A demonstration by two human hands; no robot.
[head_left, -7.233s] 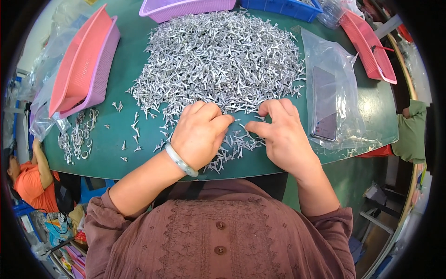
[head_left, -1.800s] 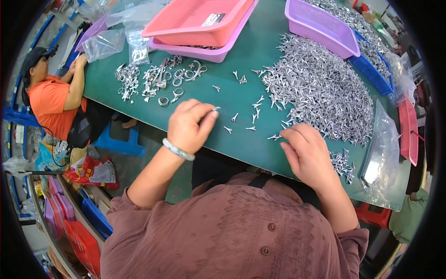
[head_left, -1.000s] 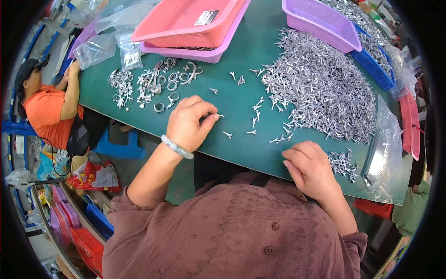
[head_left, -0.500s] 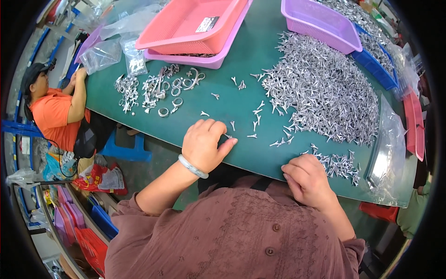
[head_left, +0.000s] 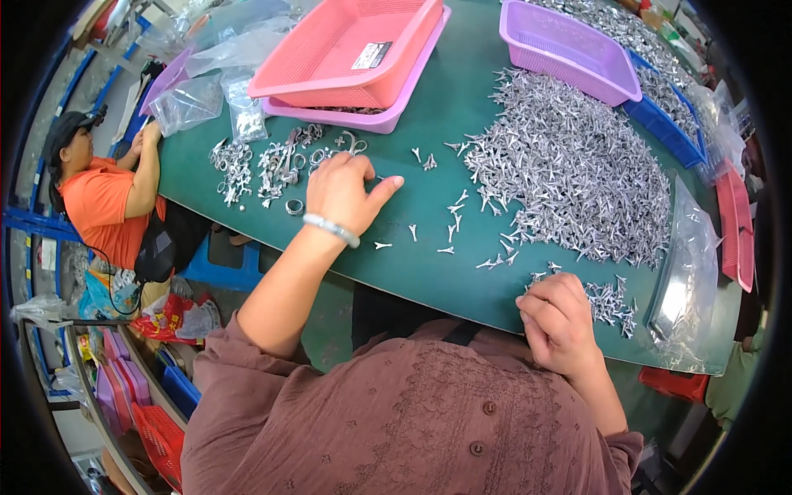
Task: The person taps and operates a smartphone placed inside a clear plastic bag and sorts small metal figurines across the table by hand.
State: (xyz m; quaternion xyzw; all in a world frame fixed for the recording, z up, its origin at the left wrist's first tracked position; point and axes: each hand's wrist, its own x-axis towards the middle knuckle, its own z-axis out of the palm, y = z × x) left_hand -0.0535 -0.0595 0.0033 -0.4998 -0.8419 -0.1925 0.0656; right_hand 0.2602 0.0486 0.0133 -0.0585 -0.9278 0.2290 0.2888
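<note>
My left hand (head_left: 346,194), with a pale bangle at the wrist, hovers over the green table, thumb apart from the fingers. A small grey forked metal piece (head_left: 379,176) shows in the gap between thumb and forefinger. Silver rings and findings (head_left: 280,169) lie just left of it, one loose ring (head_left: 294,206) closest. My right hand (head_left: 561,318) rests at the table's near edge, fingers curled together; what they hold, if anything, is hidden. Beside it is a small heap of forked pieces (head_left: 609,304). More single pieces (head_left: 413,233) lie between the hands.
A large mound of grey forked pieces (head_left: 577,165) covers the right side, below a purple basket (head_left: 569,49) and a blue tray (head_left: 668,136). Stacked pink baskets (head_left: 346,82) stand at the back. A plastic bag (head_left: 685,280) lies far right. A person in orange (head_left: 103,198) sits at left.
My left hand has moved away from me and slightly left, leaving a forked piece near the table edge. My right hand has shifted slightly right, still curled.
</note>
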